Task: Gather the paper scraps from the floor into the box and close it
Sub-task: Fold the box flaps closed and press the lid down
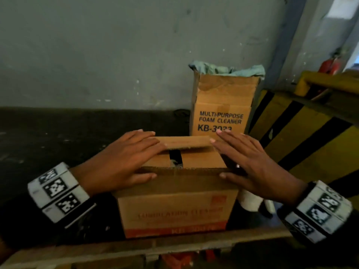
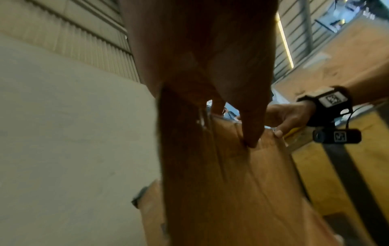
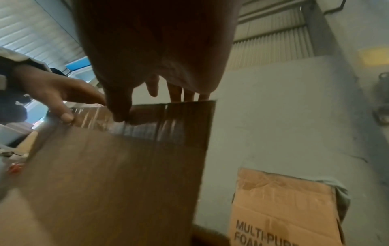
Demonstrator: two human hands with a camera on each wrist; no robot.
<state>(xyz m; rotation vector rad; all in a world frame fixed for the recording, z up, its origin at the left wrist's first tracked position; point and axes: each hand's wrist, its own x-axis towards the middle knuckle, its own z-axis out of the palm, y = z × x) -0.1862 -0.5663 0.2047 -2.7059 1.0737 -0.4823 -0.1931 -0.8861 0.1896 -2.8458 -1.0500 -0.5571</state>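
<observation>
Both hands were down on the box — a brown carton with faded red print on its near face, sitting on the dark floor close to the wall. The left hand lay flat across the left part of the top, fingers straight and spread over the far flap, thumb hooked over the edge of the near flap. The right hand mirrored it on the right side, fingers stretched out toward the far flap, thumb pressing on the near flap's edge; neither hand gripped anything, they only pressed. The flaps were folded in but not meeting — a dark slot showed between two inner flaps, with something pale just visible down inside, too small to make out. No loose scraps showed on the floor around the carton.

Behind it, against the wall, stood a taller second box printed "MULTI-PURPOSE FOAM CLEANER", a pale green cloth bunched out of its open top. To the right ran a yellow-and-black striped barrier, and a red extinguisher sat far right. Marker-covered bands ringed both wrists.
</observation>
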